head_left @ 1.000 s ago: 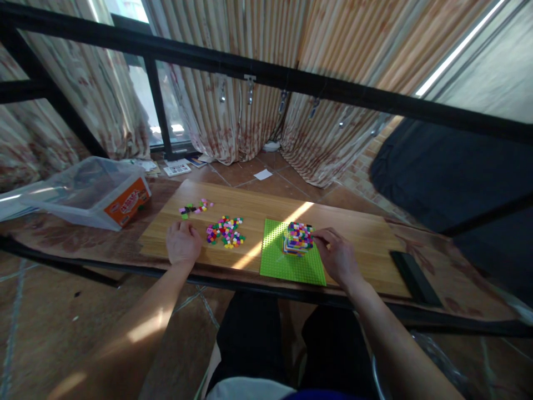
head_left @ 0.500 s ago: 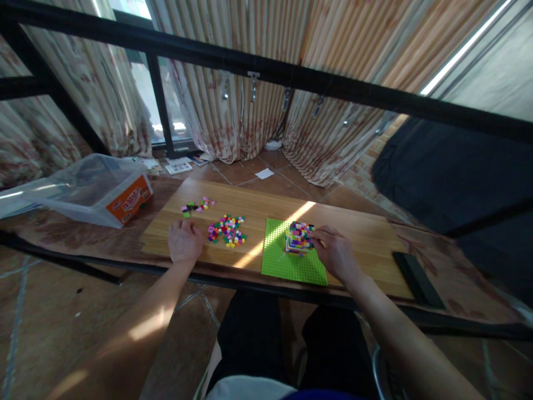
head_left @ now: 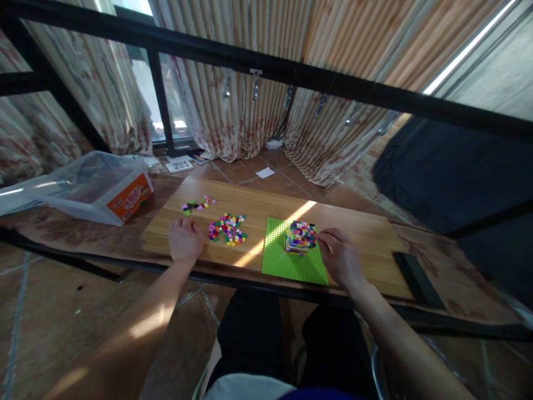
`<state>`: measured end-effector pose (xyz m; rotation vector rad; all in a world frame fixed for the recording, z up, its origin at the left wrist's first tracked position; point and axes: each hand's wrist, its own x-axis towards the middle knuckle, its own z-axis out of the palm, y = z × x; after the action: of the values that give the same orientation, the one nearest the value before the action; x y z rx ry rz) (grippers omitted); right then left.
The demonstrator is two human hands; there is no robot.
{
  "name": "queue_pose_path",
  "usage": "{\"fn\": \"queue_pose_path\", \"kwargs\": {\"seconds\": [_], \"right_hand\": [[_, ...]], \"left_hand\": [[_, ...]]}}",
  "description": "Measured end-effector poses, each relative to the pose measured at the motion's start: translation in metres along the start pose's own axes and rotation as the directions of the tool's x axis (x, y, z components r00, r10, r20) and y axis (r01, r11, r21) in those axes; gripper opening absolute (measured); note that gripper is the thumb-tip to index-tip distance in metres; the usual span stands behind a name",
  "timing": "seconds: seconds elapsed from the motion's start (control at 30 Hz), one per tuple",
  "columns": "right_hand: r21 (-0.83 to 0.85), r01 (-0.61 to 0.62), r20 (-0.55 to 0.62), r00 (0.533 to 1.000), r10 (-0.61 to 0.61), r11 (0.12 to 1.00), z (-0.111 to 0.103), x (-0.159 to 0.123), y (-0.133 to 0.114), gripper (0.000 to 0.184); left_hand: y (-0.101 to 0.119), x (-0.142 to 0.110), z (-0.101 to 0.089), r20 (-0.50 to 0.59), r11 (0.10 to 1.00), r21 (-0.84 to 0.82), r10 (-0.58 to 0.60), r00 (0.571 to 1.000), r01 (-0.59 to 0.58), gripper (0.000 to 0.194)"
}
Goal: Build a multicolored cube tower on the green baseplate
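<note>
A boxy stack of small multicoloured toy bricks point(head_left: 300, 238) stands on a green studded baseplate point(head_left: 291, 271). My right hand point(head_left: 342, 256) is at the right side of the stack, thumb and fingers pinched together close to its upper edge. Whatever sits between those fingertips is too small to make out. Far to the left, my left hand point(head_left: 185, 240) rests on the wooden board with its fingers curled under, which hides anything inside them. Beside it lies a loose pile of coloured bricks point(head_left: 228, 229), and a smaller group of bricks point(head_left: 199, 205) lies just beyond.
The wooden board point(head_left: 250, 195) lies across a cloth-covered table. At the left stands a clear plastic box point(head_left: 94, 186) with an orange label. A long dark object point(head_left: 417, 279) lies at the right end. A black metal bar point(head_left: 266, 62) with hanging clips crosses beyond the table.
My right hand has drawn slightly to the right, uncovering more of the stack's right side. My left hand stays in place on the board.
</note>
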<state>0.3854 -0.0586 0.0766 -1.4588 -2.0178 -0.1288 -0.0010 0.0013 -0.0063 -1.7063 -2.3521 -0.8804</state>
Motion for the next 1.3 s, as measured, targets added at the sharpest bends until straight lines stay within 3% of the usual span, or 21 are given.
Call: {"fn": "queue_pose_path", "kwargs": {"seconds": [0.17,0.9,1.3], "right_hand": [[-0.055,0.027,0.022,0.999,-0.026,0.998,0.005,-0.007,0.002,0.025],[0.004,0.035,-0.097,0.995,-0.035,0.999,0.019,-0.013,-0.002,0.027],[-0.015,0.029,-0.103,0.994,-0.031,0.999,0.02,-0.015,0.001,0.026]], "left_hand": [[0.0,0.0,0.0,0.001,1.0,0.009,-0.01,1.0,0.01,0.028],[0.001,0.0,0.001,-0.021,0.999,0.042,-0.002,1.0,0.003,0.029],[-0.001,0.001,0.002,-0.012,1.0,0.013,-0.008,1.0,0.008,0.031]]}}
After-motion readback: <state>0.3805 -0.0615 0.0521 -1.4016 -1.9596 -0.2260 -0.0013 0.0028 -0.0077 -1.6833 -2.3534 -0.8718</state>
